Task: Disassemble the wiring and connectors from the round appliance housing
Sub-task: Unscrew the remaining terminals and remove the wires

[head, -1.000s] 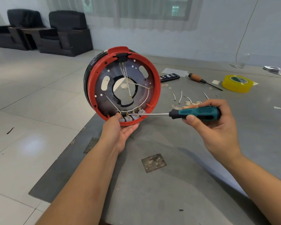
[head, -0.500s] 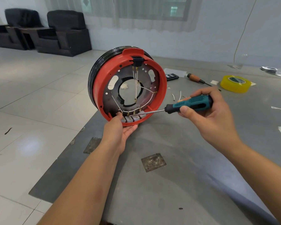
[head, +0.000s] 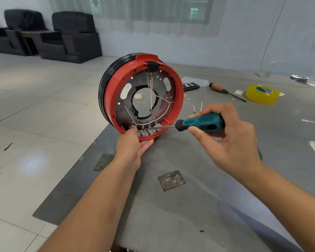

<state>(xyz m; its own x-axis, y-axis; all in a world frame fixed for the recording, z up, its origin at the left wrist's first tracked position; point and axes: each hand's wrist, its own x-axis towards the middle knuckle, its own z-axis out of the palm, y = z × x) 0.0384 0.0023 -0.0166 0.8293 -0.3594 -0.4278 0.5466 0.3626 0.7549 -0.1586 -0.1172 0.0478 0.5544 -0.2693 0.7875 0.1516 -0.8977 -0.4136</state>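
A round red and black appliance housing (head: 177, 99) stands on edge at the table's left corner, its open inside facing me. White wires (head: 151, 96) run from a black connector (head: 151, 67) at the top down to a row of grey terminal blocks (head: 149, 132) at the bottom rim. My left hand (head: 133, 144) grips the bottom rim from below, thumb inside by the terminals. My right hand (head: 227, 139) holds a teal and black screwdriver (head: 200, 122), with its metal tip resting at the rightmost terminal block.
On the grey table (head: 189, 206) behind lie a wooden-handled screwdriver (head: 224, 90), a yellow tape roll (head: 262, 93), a black remote (head: 191, 86) and loose wire pieces (head: 197, 107). The table's left edge drops to a tiled floor. Two dark armchairs (head: 44, 33) stand far left.
The housing has turned so its top connector sits further right and it stands more upright. My right hand has moved closer, bringing the screwdriver tip onto the right terminal blocks.
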